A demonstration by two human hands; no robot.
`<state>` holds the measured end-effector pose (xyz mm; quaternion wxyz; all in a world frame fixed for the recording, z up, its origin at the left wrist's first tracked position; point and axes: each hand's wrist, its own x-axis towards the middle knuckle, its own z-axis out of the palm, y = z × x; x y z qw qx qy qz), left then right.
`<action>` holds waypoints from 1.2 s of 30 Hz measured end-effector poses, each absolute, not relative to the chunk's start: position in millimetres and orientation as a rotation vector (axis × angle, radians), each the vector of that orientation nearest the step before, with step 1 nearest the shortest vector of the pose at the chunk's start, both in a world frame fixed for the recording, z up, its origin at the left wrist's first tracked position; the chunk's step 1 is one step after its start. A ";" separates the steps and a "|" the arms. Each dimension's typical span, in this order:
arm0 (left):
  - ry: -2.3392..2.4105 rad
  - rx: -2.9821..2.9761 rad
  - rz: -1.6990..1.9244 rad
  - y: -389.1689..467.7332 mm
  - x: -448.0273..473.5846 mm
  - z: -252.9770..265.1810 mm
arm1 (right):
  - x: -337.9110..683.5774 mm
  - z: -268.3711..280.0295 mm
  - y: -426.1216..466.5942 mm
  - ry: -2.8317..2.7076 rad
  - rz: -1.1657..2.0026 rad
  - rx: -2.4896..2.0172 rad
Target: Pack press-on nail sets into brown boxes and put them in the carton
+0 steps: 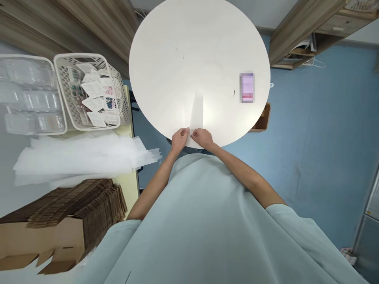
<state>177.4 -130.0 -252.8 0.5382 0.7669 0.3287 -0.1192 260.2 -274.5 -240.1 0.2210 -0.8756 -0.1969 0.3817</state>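
Note:
On the near edge of the round white table (201, 51) both hands are close together. A thin white sheet (197, 112), looking like soft wrapping foam or paper, stretches away from them over the tabletop and blends with its white surface. My left hand (180, 140) is closed, thumb and fingers pinched at the sheet's near left edge. Just to its right my right hand (203, 137) is also pinched closed on the sheet's near end. How far the sheet reaches and how it is folded is hard to make out.
A pixelated phone-like rectangle (246, 87) lies on the table's right side. At left are a white basket of carded small items (91, 90), clear plastic boxes (32, 94), a pile of white sheets (79, 156) and stacked flat cardboard boxes (79, 201). A brown box (263, 118) sits below the table.

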 end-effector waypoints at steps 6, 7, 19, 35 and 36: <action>0.911 1.860 -0.379 -127.8 187.3 -268.6 | 255.9 -254.4 -260.2 -0.584 1.129 -2.448; 0.922 1.878 -0.399 -127.0 188.5 -272.1 | 255.6 -254.6 -259.8 -0.583 1.129 -2.445; 0.969 2.134 -0.512 -130.2 191.6 -279.8 | 269.8 -252.6 -309.8 -0.226 0.966 -2.505; 1.023 2.260 -0.314 -158.2 185.0 -295.6 | 267.9 -266.6 -301.7 -0.028 1.106 -2.328; 1.031 2.260 -0.301 -158.5 184.9 -296.4 | 268.0 -266.4 -301.5 -0.022 1.113 -2.321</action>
